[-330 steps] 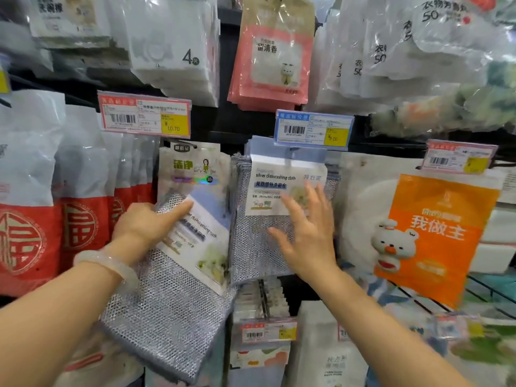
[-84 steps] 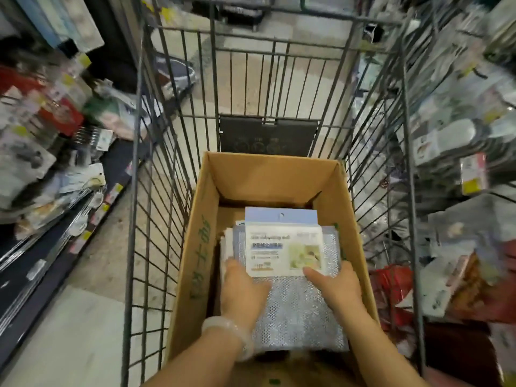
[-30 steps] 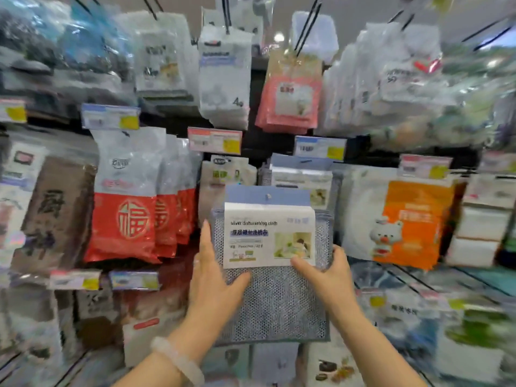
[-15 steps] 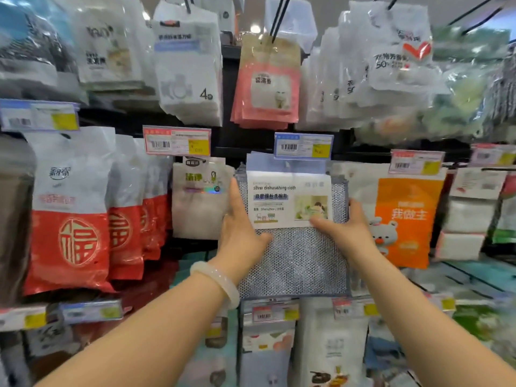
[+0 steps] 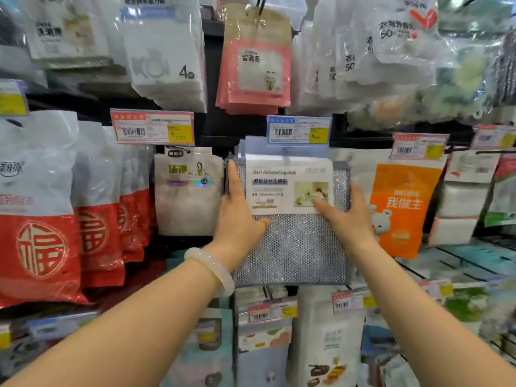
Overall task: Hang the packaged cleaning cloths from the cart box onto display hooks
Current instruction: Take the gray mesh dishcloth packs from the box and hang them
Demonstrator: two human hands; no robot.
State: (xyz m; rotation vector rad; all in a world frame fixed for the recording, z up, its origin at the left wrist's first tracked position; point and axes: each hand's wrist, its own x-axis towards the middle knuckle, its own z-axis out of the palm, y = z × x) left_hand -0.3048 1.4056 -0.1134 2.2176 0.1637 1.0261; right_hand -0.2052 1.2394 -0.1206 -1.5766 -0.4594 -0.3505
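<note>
Both hands held the cloth pack (image 5: 293, 241) upright by its sides, left hand (image 5: 237, 216) and right hand (image 5: 346, 219) pinching it, header just under the price tag (image 5: 298, 131), hook hidden behind.

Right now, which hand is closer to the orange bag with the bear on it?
The right hand. It holds the right edge of the silver cloth pack, just beside the orange bag. The left hand holds the pack's far side.
</note>
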